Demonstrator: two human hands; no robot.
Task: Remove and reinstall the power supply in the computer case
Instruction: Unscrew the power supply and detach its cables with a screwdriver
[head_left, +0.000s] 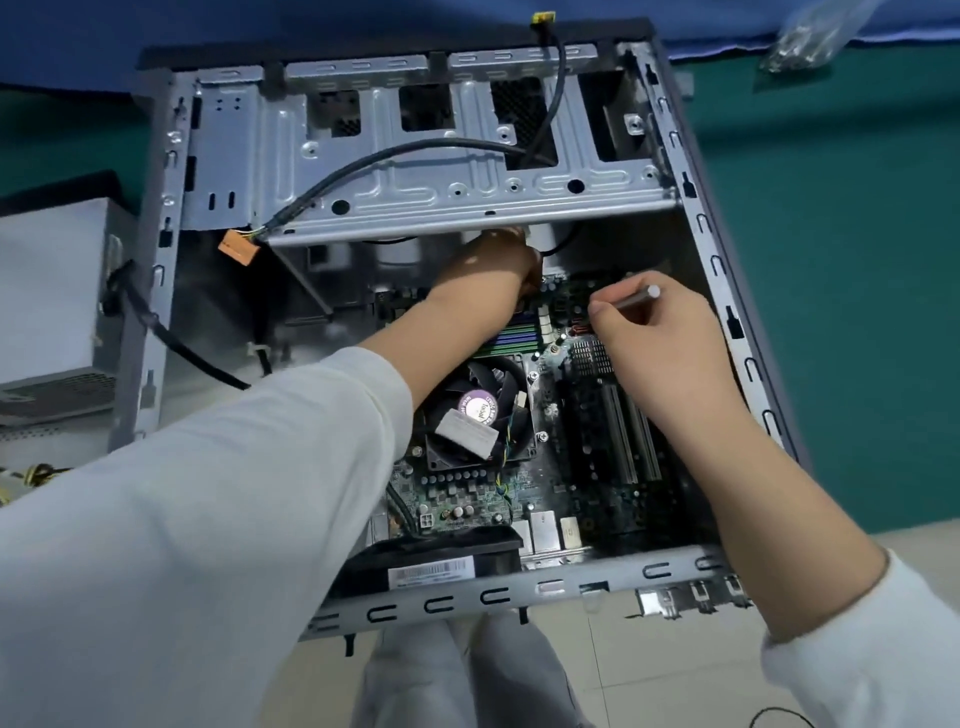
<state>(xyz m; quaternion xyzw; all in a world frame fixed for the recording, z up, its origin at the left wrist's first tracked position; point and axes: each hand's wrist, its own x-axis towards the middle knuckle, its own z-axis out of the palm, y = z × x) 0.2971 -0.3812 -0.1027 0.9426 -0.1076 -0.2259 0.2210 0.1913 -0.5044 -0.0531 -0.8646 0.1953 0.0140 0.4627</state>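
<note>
Both hands work inside the open computer case (156, 291). Reaching under the drive cage (415, 171), the left hand (493, 265) has its fingers hidden, so I cannot tell whether it grips anything. Pinched in the right hand (654, 332) is a thin metal rod-like tool (631, 299), its working end hidden, held over the motherboard (587, 467). Outside the case, at its left, the power supply (52, 301) lies on the table, its black cable (171, 332) trailing into the chassis. A slip of the tool could scrape board components, and tugging blind under the cage could strain a connector.
</note>
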